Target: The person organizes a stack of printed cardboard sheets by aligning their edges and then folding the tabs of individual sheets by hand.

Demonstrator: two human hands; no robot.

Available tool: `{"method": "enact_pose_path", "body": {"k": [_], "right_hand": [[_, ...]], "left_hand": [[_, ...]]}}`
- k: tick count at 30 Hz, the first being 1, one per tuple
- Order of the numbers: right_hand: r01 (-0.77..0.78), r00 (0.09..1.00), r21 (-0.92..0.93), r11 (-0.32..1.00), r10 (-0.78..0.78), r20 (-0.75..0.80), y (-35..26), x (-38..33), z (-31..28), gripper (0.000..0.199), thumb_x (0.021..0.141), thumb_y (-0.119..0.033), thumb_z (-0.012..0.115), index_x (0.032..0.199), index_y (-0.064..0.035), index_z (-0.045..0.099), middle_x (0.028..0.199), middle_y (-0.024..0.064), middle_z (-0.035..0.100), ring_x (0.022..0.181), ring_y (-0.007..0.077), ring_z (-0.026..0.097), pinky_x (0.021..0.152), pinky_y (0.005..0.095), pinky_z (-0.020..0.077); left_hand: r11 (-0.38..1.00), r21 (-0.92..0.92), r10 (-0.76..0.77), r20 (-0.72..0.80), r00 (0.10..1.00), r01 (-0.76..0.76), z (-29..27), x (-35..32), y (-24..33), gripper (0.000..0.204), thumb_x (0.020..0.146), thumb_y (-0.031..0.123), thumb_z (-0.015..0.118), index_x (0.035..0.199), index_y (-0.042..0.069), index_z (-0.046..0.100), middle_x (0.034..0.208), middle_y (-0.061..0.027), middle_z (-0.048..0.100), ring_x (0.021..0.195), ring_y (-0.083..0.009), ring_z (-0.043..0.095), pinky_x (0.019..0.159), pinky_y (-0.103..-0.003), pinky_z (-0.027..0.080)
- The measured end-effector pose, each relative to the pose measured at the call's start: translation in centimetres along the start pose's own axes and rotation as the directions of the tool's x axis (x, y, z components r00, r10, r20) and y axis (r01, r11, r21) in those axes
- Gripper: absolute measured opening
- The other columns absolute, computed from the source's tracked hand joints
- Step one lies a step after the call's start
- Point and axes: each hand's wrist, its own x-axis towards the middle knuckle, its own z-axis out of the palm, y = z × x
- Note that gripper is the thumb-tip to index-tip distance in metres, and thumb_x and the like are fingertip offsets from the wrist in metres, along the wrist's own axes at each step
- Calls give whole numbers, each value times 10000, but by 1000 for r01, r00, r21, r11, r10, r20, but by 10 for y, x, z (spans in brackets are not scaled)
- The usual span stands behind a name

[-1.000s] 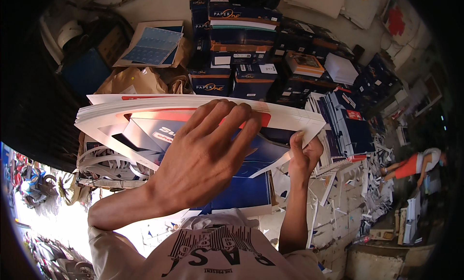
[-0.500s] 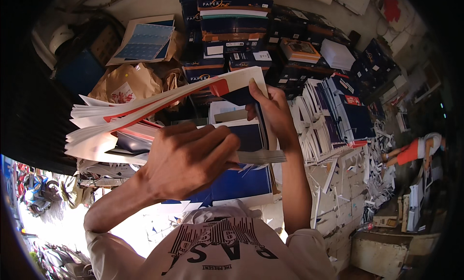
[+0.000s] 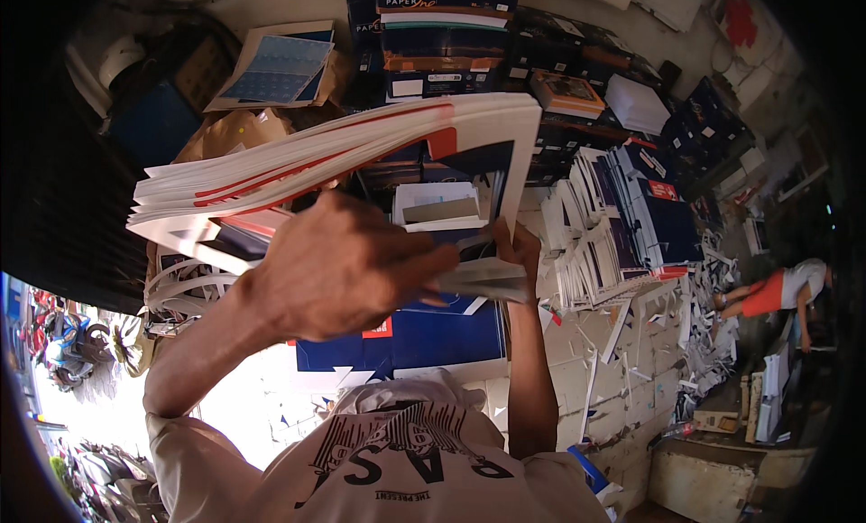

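A thick bundle of printed sheets (image 3: 469, 117), white-margined with red and dark blue areas, is raised in front of me like a frame around an opening. My right hand (image 3: 516, 248) is closed on its right side, near the lower corner. Motion smears my left hand (image 3: 338, 270); its fingers curl at the lower side of the bundle, where greyish paper strips (image 3: 487, 279) stick out beyond them. Below the hands lies a stack of dark blue printed sheets (image 3: 424, 342). A small pile of white card (image 3: 436, 205) shows through the opening.
Cut sheets (image 3: 586, 225) stand stacked at the right, with paper scraps (image 3: 690, 342) over the floor beyond. Dark blue cartons (image 3: 442, 40) are piled at the back. A bent-over person (image 3: 794, 284) is at the far right. Motorbikes (image 3: 77, 351) stand outside at the left.
The bundle has swung up and to the right at its far corner. My right hand has slid down its right side from the top corner. My left hand has shifted slightly.
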Motion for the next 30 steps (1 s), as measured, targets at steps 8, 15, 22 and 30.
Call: {"method": "enact_pose_path", "body": {"k": [8,15,22,30], "right_hand": [[56,954,-221,974,13,300,-28,30,-25,272,968,-310,621,985,-42,662,803,-32,583,777,55,491,671,234,379],[573,775,-567,592,-616,140,-215,-62,17,469,734,-341,842,1035,-6,715,953,187,719,838,345,688,811,395,535],[675,737,-454,582,-568,367,-191,-28,61,479,750,-273,854,1017,87,686,1006,185,708,895,259,683,709,331,550],[664,628,-602,444,-768,126,-191,-40,113,481,697,-302,898,901,81,691,915,204,699,810,306,666,758,398,532]], "left_hand": [[984,116,-113,-171,979,134,13,-11,4,304,800,252,691,1051,83,661,731,-21,677,653,-177,676,483,-304,511],[972,-111,-223,-191,956,205,2,8,-11,427,709,184,775,1049,-35,641,816,-141,697,844,-310,708,725,-413,555],[981,7,138,-734,665,-196,-4,-7,-31,579,640,417,737,971,-13,538,858,-173,627,868,-386,643,798,-520,497],[711,135,-658,-221,720,690,-31,-133,-73,733,754,741,595,925,40,718,765,-108,701,814,-289,706,724,-449,518]]}}
